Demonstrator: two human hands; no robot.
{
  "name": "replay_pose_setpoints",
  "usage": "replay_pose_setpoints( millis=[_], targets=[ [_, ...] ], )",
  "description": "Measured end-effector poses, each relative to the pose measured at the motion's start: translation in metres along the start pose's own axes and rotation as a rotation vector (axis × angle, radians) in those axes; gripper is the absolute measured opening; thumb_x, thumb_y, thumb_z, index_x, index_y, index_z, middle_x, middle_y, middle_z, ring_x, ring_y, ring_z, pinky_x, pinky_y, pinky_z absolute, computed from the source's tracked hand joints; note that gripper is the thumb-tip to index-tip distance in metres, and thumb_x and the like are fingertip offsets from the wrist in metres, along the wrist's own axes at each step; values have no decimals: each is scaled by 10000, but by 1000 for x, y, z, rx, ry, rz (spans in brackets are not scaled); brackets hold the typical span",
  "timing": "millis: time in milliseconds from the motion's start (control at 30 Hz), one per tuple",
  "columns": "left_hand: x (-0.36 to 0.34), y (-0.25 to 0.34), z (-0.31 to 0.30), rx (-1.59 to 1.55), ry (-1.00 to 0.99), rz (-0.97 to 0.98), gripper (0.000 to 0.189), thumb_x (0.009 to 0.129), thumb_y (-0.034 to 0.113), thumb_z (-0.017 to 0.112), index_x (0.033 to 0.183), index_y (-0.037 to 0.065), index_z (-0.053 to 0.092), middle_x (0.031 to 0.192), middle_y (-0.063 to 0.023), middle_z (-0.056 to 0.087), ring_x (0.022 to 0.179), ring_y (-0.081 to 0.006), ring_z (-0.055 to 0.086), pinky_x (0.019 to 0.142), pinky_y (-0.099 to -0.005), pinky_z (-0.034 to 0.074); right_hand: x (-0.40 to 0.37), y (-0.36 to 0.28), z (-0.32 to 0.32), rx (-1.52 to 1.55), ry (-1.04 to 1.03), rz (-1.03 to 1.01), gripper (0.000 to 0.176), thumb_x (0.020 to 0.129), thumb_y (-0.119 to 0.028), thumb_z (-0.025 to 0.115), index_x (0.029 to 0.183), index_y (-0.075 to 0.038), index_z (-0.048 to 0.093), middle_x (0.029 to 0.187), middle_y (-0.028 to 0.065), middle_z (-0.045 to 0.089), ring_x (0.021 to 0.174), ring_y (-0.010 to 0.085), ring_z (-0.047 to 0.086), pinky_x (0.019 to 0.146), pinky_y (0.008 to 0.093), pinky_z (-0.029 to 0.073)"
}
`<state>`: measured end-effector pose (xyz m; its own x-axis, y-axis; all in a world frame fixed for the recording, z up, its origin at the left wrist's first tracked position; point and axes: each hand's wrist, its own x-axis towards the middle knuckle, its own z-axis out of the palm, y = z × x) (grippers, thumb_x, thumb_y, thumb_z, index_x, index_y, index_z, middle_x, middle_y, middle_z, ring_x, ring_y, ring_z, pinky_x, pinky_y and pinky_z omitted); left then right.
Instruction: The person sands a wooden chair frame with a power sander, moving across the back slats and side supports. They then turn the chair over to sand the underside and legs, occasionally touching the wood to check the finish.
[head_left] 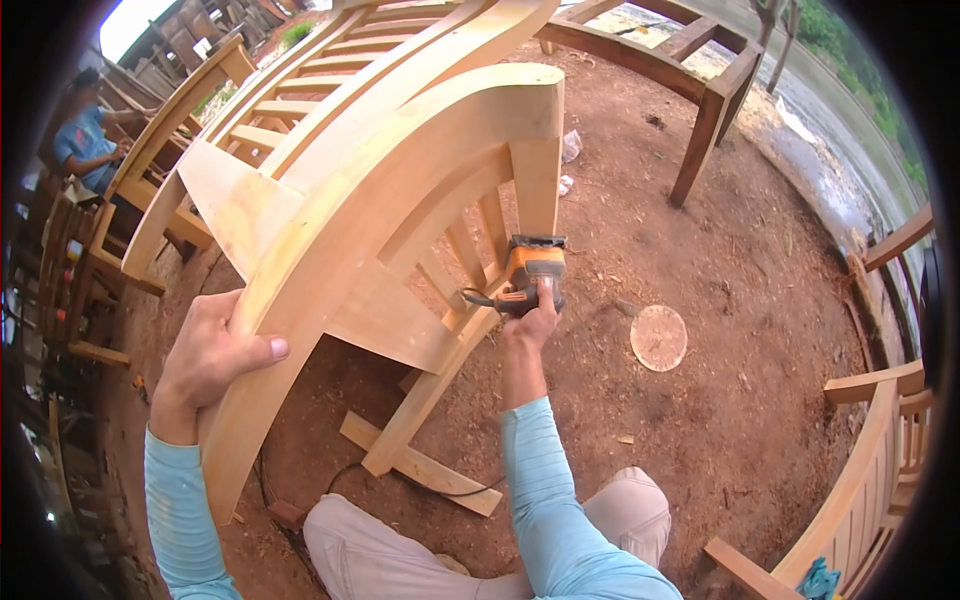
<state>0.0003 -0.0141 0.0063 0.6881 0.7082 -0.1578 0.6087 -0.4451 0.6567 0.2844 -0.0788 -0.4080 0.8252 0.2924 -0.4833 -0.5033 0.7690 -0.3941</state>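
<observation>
The left hand [218, 352] grips the pale wooden frame [340, 215] by its curved edge, thumb laid over the wood; the right hand [532, 318] is wrapped around an orange sander [537, 265], which sits at the frame's slatted side. A round disc [658, 338] lies on the reddish ground [760, 300], to the sander's right.

Orange sander [538, 262] in right hand [532, 324]

Round disc [658, 338] on reddish dirt [765, 330]; dark wooden frame [640, 66] standing beyond.
</observation>
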Motion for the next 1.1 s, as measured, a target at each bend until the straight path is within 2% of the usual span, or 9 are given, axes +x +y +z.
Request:
replay_pose_setpoints(
  millis=[67, 200, 300, 500, 667, 767, 867, 1000, 1100],
  targets=[
    [0, -1, 0, 7, -6, 0, 614, 738, 316, 780, 1171, -114, 707, 964, -129, 753, 881, -167, 672, 800, -328, 539, -49, -22, 51, -44, 33, -115, 568, 989, -132, 718, 1379, -16, 321, 1160, 184, 588, 846, 287, 720, 633, 447, 659],
    [1, 0, -1, -5, 0, -43, 606, 739, 305, 785, 1173, -111, 709, 969, -126, 755, 885, -162, 674, 806, -325, 541, -61, -16, 74, -107, -87, -305, 654, 977, -187, 783, 1376, 6, 301, 1235, 168, 536, 1026, 231, 653, 833, 358, 612],
    [1, -1, 0, -22, 0, -41, 598, 741, 297, 789, 1168, -114, 709, 972, -125, 755, 889, -161, 675, 807, -325, 542, -64, -15, 80, -117, -71, -369, 639, 972, -158, 776, 1372, 9, 306, 1214, 163, 543, 1006, 233, 661, 807, 352, 619],
    [3, -3, 0, -24, -1, -23, 603, 745, 307, 787, 1168, -116, 708, 970, -123, 755, 891, -163, 675, 811, -325, 541, -26, -4, 30, -61, 100, -152, 532, 989, -137, 673, 1358, -45, 301, 1201, 194, 578, 859, 335, 711, 618, 469, 645],
    [2, 0, -1, -27, -19, -18, 602, 744, 308, 791, 1163, -117, 707, 971, -123, 754, 892, -159, 672, 813, -323, 540, 4, 0, -12, -24, 60, 63, 433, 984, -191, 662, 1299, -15, 423, 1117, 225, 633, 740, 373, 705, 595, 510, 632],
    [1, -1, -1, -28, -12, -24, 601, 739, 294, 793, 1164, -121, 703, 977, -122, 754, 890, -159, 671, 811, -320, 540, -9, -6, 11, -43, 124, -76, 468, 978, -162, 681, 1311, -15, 386, 1141, 214, 609, 749, 357, 708, 569, 489, 616],
    [1, 0, 2, -75, 0, -31, 608, 735, 286, 796, 1177, -121, 699, 989, -120, 754, 894, -158, 673, 812, -317, 540, -30, -14, 44, -83, 91, -188, 662, 955, -140, 755, 1381, -10, 266, 1163, 179, 556, 877, 257, 687, 624, 383, 628],
    [1, 2, 1, -51, -12, -60, 658, 731, 325, 797, 1203, -121, 690, 1013, -124, 750, 911, -167, 675, 814, -313, 537, -63, -31, 77, -167, -23, -312, 656, 961, -147, 777, 1361, 16, 283, 1185, 149, 531, 943, 182, 630, 818, 301, 586],
    [2, 3, 1, -19, -25, -76, 754, 723, 414, 799, 1233, -127, 674, 1043, -133, 743, 934, -180, 673, 820, -309, 530, -52, -23, 71, -188, -5, -380, 649, 955, -146, 775, 1359, 17, 293, 1169, 160, 556, 945, 184, 642, 792, 309, 593]
  ],
)
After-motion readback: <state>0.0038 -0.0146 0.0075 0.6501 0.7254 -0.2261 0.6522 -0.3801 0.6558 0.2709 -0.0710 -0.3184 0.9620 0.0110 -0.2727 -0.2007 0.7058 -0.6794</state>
